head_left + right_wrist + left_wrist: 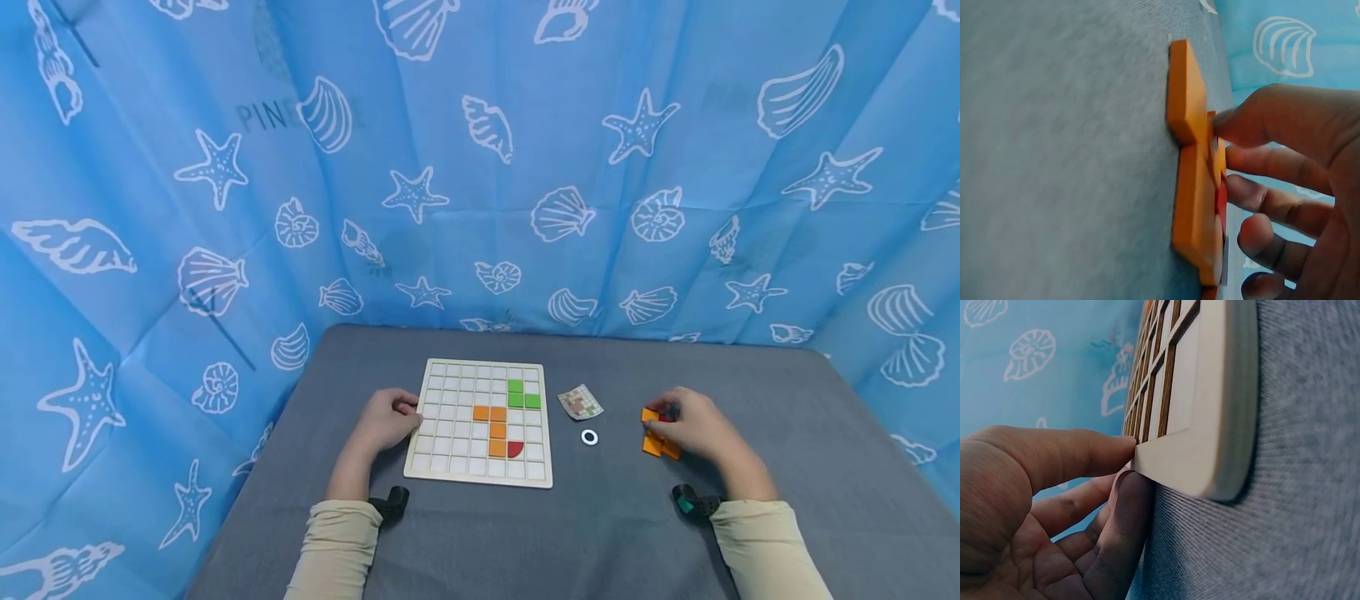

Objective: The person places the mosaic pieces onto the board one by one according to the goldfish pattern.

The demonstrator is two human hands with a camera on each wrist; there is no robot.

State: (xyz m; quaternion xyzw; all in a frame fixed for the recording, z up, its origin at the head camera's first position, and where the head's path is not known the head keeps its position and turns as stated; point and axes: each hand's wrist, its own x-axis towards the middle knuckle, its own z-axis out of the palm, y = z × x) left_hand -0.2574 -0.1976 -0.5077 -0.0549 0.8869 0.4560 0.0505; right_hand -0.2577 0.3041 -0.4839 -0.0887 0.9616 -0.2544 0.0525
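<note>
My left hand (386, 421) holds the left edge of a wooden grid board (480, 481), thumb on the rim and a finger at its side in the left wrist view. On the board sit several orange square tiles (497, 430), green tiles (515, 400) and a red quarter-round tile (515, 450). To the right, my right hand (693, 423) pinches an orange tile (1212, 147) between thumb and forefinger, over a small group of loose orange tiles (652, 447). Behind them a bit of red tile (1222, 203) shows; the fingers partly hide the group.
Between the board and the loose tiles lie a small printed pattern card (581, 402) and a white ring with a dark centre (589, 437). A grey cloth (570, 533) covers the table. Blue shell-print curtains (465, 225) hang behind it and at the sides.
</note>
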